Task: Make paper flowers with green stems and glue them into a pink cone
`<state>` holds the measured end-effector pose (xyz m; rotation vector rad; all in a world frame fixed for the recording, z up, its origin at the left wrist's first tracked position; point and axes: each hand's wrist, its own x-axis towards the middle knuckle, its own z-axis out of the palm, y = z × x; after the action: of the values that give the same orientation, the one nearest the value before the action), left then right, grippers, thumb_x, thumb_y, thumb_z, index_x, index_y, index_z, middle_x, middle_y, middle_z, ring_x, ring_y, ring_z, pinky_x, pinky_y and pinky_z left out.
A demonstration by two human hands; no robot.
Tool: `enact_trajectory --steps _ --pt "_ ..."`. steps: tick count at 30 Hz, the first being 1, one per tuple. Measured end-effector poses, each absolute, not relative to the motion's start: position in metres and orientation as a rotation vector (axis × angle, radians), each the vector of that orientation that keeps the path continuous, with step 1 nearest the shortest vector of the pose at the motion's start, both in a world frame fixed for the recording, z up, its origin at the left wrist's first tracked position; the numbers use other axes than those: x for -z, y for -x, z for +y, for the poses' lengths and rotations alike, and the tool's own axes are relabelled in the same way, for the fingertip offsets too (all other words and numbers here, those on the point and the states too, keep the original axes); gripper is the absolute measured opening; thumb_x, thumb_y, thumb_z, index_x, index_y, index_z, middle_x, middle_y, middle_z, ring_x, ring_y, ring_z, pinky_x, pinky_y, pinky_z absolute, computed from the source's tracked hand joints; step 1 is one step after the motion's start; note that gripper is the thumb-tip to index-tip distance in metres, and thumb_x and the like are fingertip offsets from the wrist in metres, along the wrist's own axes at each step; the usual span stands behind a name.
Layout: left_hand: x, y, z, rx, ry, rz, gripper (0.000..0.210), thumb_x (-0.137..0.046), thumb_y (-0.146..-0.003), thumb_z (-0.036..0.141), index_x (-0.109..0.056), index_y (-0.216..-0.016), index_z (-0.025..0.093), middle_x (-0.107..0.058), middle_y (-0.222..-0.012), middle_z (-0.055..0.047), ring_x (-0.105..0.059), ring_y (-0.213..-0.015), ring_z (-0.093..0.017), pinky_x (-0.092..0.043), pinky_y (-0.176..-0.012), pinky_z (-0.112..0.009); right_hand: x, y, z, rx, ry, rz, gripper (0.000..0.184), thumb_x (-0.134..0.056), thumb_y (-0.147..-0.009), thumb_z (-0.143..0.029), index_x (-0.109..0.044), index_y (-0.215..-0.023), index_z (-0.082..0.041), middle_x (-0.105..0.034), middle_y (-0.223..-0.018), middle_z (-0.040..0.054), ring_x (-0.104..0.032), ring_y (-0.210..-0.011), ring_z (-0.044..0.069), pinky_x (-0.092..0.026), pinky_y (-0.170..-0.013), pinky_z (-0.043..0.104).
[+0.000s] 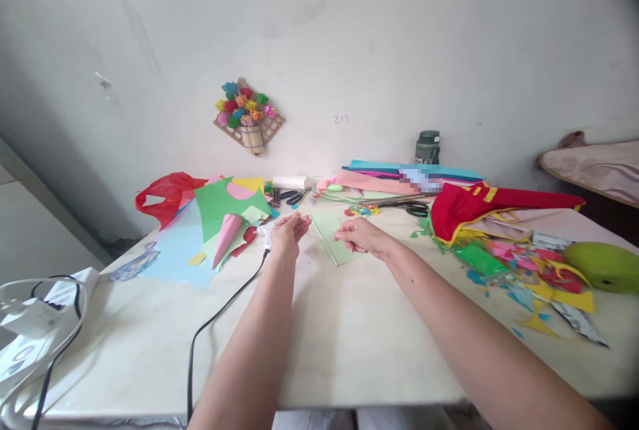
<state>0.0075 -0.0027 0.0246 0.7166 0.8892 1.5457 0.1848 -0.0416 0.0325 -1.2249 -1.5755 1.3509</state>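
A pale green sheet of paper lies on the table between my hands, one long edge looking rolled or folded over. My left hand is closed in a pinch to the left of the sheet; whatever its fingertips hold is too small to name. Close by on its left, partly covered by the hand, is a white corded tool that looks like a glue gun, its black cord running towards me. My right hand is closed over the sheet's right side, fingertips pressed together. I cannot tell whether it grips the paper.
On the left are coloured papers, a pink paper cone, a red bag and a power strip. Scissors and a bottle stand or lie behind. To the right are red cloth, paper scraps and a green fruit.
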Motion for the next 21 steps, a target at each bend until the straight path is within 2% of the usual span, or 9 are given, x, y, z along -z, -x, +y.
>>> enact_trajectory --steps 10,14,17,21 --pt "-0.039 0.007 0.002 -1.621 -0.563 0.952 0.003 -0.055 -0.072 0.010 -0.055 -0.070 0.010 -0.064 -0.061 -0.006 -0.063 -0.055 -0.013 -0.048 -0.047 -0.017 -0.037 -0.203 -0.042 -1.428 1.207 -1.631 0.010 -0.052 -0.072 -0.019 -0.057 -0.070 -0.010 -0.046 -0.036 -0.0045 -0.028 -0.027 0.002 -0.014 -0.029 0.016" --pt "-0.041 0.015 0.004 -1.713 -0.515 0.914 0.003 -0.053 -0.076 0.014 -0.054 -0.075 0.012 -0.066 -0.070 -0.006 -0.064 -0.062 -0.012 -0.048 -0.051 -0.017 -0.033 -0.217 -0.040 -1.501 1.149 -1.659 0.013 -0.055 -0.070 -0.023 -0.058 -0.072 -0.010 -0.048 -0.039 -0.0044 -0.027 -0.027 0.002 -0.014 -0.029 0.016" --pt "-0.040 0.006 0.001 -1.729 -0.563 0.902 0.013 -0.055 -0.079 0.026 -0.053 -0.083 0.014 -0.067 -0.080 -0.007 -0.065 -0.067 -0.015 -0.050 -0.055 -0.021 -0.031 -0.222 -0.038 -1.524 1.134 -1.586 0.015 -0.055 -0.071 -0.025 -0.058 -0.074 -0.010 -0.047 -0.040 -0.0049 -0.027 -0.028 0.002 -0.015 -0.029 0.016" --pt "-0.039 -0.018 -0.007 -1.534 -0.648 0.908 0.036 -0.062 -0.072 0.038 -0.048 -0.096 0.016 -0.066 -0.086 -0.013 -0.066 -0.071 -0.022 -0.052 -0.058 -0.028 -0.031 -0.222 -0.038 -1.515 1.087 -1.461 0.018 -0.057 -0.071 -0.028 -0.058 -0.076 -0.011 -0.049 -0.041 -0.0046 -0.029 -0.028 0.002 -0.016 -0.029 0.017"
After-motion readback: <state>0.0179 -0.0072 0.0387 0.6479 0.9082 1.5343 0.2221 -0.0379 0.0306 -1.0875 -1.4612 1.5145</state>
